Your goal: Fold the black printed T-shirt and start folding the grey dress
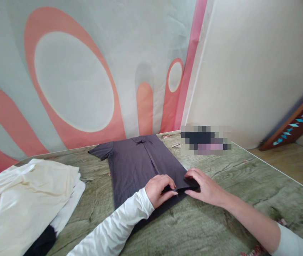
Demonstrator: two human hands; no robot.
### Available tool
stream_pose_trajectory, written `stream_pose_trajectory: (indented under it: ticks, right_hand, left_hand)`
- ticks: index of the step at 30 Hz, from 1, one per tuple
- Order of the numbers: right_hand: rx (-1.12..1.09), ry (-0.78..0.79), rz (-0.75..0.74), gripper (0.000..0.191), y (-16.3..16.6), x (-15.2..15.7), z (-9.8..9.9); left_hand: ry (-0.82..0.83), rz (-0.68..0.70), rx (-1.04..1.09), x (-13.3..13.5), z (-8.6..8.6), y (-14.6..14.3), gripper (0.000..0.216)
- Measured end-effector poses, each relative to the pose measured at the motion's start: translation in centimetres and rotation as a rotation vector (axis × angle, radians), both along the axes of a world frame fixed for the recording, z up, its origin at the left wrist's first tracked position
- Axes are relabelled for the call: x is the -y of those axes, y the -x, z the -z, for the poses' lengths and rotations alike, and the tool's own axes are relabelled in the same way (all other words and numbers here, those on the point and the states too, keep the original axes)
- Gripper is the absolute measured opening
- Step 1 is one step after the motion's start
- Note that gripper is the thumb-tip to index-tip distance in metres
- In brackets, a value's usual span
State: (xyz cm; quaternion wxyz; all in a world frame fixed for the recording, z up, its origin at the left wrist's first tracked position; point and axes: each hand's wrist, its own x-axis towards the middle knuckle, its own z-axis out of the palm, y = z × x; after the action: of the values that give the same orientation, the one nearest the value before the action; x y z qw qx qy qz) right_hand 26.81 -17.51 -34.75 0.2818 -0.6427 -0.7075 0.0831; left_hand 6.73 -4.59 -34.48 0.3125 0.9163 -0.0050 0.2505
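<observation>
A dark grey short-sleeved shirt (132, 167) lies spread on the wood-patterned table, its collar toward the wall and one sleeve out to the left. One side of it runs in a straight edge on the right, with no sleeve showing there. My left hand (160, 188) grips the near hem between thumb and fingers. Beside it, at the near right corner, my right hand (203, 186) pinches the same hem. Between the two hands the fabric edge is lifted a little, with a dark gap under it.
At the left lies a pile of cream and white clothes (25, 202), with a black piece (43, 241) under it. A blurred-out patch (206, 140) covers something at the table's far right. A wall with coral shapes (73, 81) stands behind the table (220, 227).
</observation>
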Motion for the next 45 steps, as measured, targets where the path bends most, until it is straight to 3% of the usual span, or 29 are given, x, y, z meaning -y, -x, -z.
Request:
stream_pose_trajectory:
  ticks: [3,6,9,13,20,29,38,45]
  right_hand:
    - [0.004,-0.041,0.060,0.032,0.6,-0.4,0.5]
    - [0.012,-0.045,0.008,0.031,0.5,-0.3,0.2]
    - [0.022,-0.053,-0.062,0.047,0.7,0.3,-0.4]
    - [0.050,-0.075,-0.042,0.066,2.3,0.4,-0.1]
    - [0.121,-0.178,0.113,0.045,4.0,-0.9,1.4]
    - [0.338,-0.117,0.216,0.053,0.8,-0.7,1.3]
    - [0.301,-0.119,0.202,0.054,1.9,-0.9,1.5]
    - [0.355,-0.075,0.279,0.048,0.2,-0.6,1.4]
  left_hand:
    - [-0.001,-0.013,0.056,0.1,-0.1,0.0,0.016]
    - [0.010,-0.042,0.099,0.2,-0.3,0.1,0.013]
    - [0.022,-0.063,0.083,0.3,-0.5,0.3,0.012]
    - [0.019,-0.055,0.065,0.4,-0.8,0.4,0.012]
    - [0.027,-0.057,0.088,0.3,-0.5,0.3,0.009]
    - [0.037,-0.069,0.102,0.4,-0.1,0.3,0.008]
    - [0.078,-0.027,0.120,0.6,0.6,0.2,0.008]
    - [0.074,-0.047,0.119,0.5,0.5,0.3,0.008]
